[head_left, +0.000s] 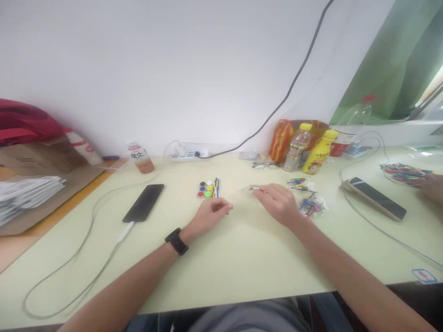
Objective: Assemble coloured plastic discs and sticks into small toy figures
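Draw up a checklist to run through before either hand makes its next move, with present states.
1. Left hand empty: cannot tell; fingers curled, nothing visible in them.
2. Right hand grip secure: cannot tell; its fingertips meet a blurred, pale item.
3. Coloured discs grouped: ok; together beside the coloured sticks.
4. Black phone clear of both hands: ok; it lies left of them.
5. Other person's hand apart: ok; at the far right edge.
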`<state>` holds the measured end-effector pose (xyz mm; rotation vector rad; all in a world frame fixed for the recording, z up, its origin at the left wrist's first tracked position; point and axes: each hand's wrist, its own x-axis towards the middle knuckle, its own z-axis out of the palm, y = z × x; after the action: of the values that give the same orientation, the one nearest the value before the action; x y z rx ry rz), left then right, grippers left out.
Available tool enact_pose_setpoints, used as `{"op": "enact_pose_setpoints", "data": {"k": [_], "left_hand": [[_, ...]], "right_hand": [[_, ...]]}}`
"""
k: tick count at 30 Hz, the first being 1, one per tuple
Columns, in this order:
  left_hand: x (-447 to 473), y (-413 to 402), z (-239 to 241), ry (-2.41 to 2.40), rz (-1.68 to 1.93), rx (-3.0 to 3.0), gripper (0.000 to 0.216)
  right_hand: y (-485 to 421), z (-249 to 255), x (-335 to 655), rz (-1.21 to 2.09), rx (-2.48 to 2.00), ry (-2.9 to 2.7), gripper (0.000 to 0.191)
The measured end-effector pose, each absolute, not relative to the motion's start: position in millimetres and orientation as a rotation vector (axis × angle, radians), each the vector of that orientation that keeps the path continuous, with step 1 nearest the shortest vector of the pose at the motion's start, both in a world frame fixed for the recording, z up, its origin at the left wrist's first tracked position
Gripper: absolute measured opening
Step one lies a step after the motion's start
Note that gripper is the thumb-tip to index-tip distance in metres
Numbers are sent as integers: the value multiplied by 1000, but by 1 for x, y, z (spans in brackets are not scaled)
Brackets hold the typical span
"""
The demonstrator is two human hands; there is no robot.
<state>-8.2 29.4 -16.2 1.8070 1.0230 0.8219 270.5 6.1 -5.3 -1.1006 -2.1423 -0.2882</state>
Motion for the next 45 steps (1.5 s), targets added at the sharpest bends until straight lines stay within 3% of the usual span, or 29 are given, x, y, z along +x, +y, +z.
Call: {"op": "enact_pose_setpoints", "data": {"k": [8,19,26,32,36,40,45], "left_hand": [[-7,27,-12,1015,786,1823,35],[-9,26,-14,986,780,1819,34],[-8,22,-12,1054,803,1985,33],[-19,33,-6,1182,1014,2339,20],[-35,52,-9,1370,1025,2482,41],[-46,68,-21,1552,724,2515,70],[-50,71,-28,1465,552,2579,70]], "right_hand": [[18,-26,247,-654,-1100,-2474,27],[38,-35,270,-406,-1522,-2348,17],[39,-37,287,-343,-1728,-2255,39],[42,-38,295,-366,-1627,-2137,50],[40,-31,291,-177,-1408,-2075,46],[32,-31,276,69,-1260,-2066,38],[21,-34,258,279,-1163,-2152,38]]}}
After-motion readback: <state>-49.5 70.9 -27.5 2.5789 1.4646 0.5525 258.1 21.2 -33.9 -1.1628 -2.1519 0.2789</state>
